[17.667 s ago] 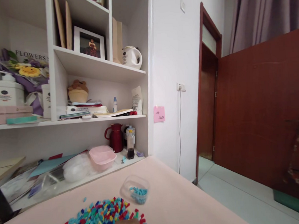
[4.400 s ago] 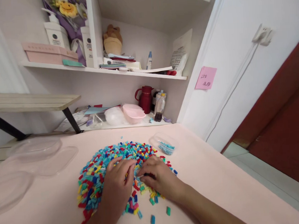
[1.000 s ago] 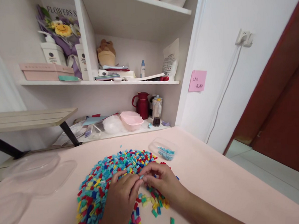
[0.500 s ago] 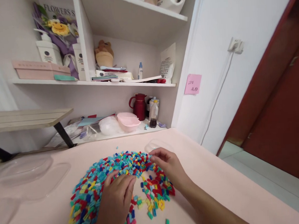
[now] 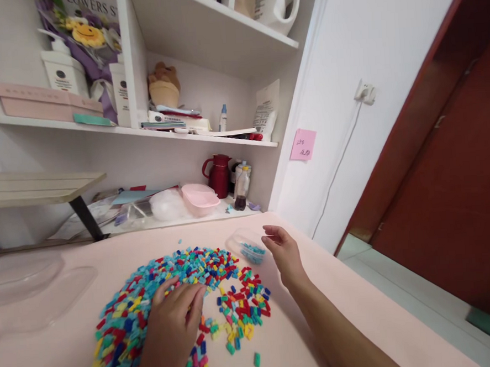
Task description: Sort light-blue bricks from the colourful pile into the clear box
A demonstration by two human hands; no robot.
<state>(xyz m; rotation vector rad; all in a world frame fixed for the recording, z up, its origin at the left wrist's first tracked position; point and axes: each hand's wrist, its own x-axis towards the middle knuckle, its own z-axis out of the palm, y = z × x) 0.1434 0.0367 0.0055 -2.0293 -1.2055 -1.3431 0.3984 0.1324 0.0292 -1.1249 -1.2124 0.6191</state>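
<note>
Pink bench, lower frame: mixed bricks lower left to centre, blue bricks in tub. Right hand beside tub, fingers parted, likely a release; left hand curled over mixed bricks, grip unclear.

Home room; shelving; plush toy; flower bouquet; red jug

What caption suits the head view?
Left hand over mixed colored pieces, right hand beside a clear container of blue ones.

Soft, bright light (wide-lens stretch toward edges).
</note>
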